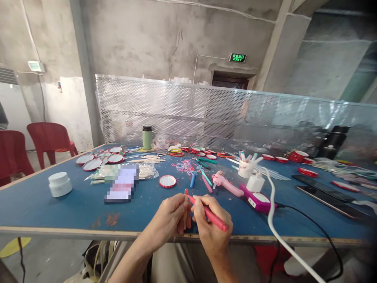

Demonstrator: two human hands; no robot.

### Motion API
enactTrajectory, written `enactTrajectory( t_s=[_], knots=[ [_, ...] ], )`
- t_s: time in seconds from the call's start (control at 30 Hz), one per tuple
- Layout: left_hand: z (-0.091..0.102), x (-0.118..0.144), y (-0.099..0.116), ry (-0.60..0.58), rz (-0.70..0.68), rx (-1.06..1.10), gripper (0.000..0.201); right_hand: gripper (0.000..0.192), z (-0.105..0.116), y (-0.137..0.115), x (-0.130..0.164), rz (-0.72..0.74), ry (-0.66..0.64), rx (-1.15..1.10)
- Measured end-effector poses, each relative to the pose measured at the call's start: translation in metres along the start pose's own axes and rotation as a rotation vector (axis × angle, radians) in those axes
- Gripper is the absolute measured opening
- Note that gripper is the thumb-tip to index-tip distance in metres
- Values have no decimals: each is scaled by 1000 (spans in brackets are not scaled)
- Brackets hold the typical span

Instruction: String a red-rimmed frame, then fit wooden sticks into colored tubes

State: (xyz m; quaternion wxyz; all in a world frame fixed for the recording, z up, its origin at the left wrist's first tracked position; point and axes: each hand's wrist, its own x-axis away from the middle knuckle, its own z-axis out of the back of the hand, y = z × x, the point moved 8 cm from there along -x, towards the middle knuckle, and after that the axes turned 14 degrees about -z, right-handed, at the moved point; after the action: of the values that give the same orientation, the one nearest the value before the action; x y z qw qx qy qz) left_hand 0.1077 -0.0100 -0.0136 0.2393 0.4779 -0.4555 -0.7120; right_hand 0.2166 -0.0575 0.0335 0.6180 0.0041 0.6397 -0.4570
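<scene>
At lower centre of the frame, the right hand grips a slim red marker, its tip meeting a pale stick pinched in the closed left hand. Beyond lies the blue table, scuffed at its front edge, carrying a round red-rimmed mirror, a white jar and a pink glue gun. Perforated metal sheeting and bare concrete wall stand behind.

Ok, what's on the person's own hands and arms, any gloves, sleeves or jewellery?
Both are bare: the left hand and right hand wear no gloves, and no rings or watch show. The forearms are uncovered down to the frame edge, with no sleeve in view.
</scene>
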Motion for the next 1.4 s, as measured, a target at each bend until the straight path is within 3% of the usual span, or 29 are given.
enactTrajectory(
  t_s=[0.43,1.23,1.4],
  knots=[
    [0,1,1,-6,1,10,44,18,2,4,1,-39,21,-28],
    [1,-1,3,24,18,-23,46,17,-1,-2,0,42,-12,-20],
    [-1,-1,3,8,15,-15,45,13,6,6,4,-5,67,-72]
  ],
)
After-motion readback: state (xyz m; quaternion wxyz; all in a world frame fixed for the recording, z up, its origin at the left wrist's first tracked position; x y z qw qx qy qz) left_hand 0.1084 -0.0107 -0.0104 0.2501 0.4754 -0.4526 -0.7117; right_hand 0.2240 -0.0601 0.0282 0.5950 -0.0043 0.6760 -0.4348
